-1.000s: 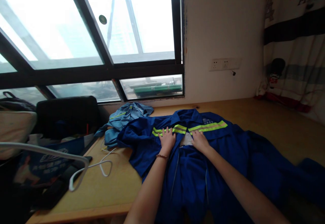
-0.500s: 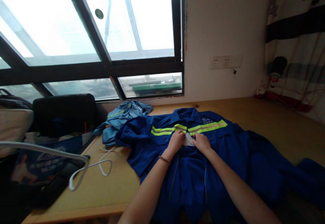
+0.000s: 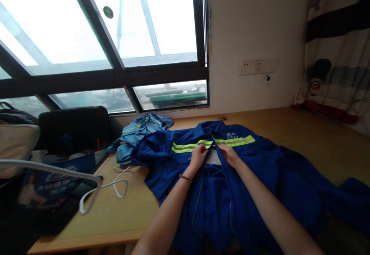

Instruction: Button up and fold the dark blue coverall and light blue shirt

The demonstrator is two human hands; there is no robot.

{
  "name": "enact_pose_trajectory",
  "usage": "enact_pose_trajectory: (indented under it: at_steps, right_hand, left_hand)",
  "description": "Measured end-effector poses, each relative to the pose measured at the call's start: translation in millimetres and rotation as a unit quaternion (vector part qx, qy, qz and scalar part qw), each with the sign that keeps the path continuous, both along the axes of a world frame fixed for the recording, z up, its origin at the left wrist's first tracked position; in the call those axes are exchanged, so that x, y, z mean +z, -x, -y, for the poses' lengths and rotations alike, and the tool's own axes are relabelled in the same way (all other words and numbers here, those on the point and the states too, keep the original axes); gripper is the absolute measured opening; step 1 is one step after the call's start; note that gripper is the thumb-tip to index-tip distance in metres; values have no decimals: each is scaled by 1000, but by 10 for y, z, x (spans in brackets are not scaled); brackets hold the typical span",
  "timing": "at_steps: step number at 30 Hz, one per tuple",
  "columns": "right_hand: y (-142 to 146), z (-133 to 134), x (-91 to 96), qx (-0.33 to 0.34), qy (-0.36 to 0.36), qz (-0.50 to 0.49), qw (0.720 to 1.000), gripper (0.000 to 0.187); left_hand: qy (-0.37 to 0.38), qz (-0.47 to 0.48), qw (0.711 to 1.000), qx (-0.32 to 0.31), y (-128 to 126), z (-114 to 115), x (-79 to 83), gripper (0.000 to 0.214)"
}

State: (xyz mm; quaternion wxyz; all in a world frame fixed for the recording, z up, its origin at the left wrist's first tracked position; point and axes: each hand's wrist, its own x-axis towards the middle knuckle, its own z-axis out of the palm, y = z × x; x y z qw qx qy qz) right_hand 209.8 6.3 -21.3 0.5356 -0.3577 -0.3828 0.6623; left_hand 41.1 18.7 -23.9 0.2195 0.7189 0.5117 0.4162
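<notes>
A dark blue work jacket with yellow-green reflective strips lies spread out, its collar away from me and a small white logo on the chest. My left hand is closed on one front edge, just below the strip. My right hand pinches the opposite front edge and holds it slightly raised. Between the hands the front gapes and a whitish patch shows inside. The fingertips of both hands are partly hidden by cloth and knuckles.
The jacket rests on a wooden table. A lighter blue garment lies crumpled at the back left. A white cable loops over the left edge, beside bags. Behind are a window, a wall socket and a curtain.
My right hand has lifted its front edge and drawn it up towards the strip, so that the cloth now forms a raised fold. My left hand has shifted slightly left.
</notes>
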Motion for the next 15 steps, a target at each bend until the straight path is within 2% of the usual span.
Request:
enact_pose_trajectory:
  at_steps: [2,4,7,9,12,15]
  right_hand:
    - [-10,-5,-4,23,-34,19,999,25]
    - [-19,-16,-6,21,-78,98,992,30]
    - [-24,-34,-37,-61,-153,283,945,29]
    - [-26,-38,-65,-116,-182,353,910,22]
    - [-23,-17,-80,-156,-211,382,886,17]
    - [-8,29,-59,-190,-294,441,826,18]
  left_hand:
    - [81,86,993,-15,-61,-13,20,8]
    - [191,187,962,-51,-142,-33,35,11]
    - [292,291,906,-94,-248,-67,40,18]
    - [306,325,888,-108,-283,-84,29,23]
    - [302,358,874,-128,-289,-94,-5,26]
    - [278,376,873,-141,-279,-81,-50,26]
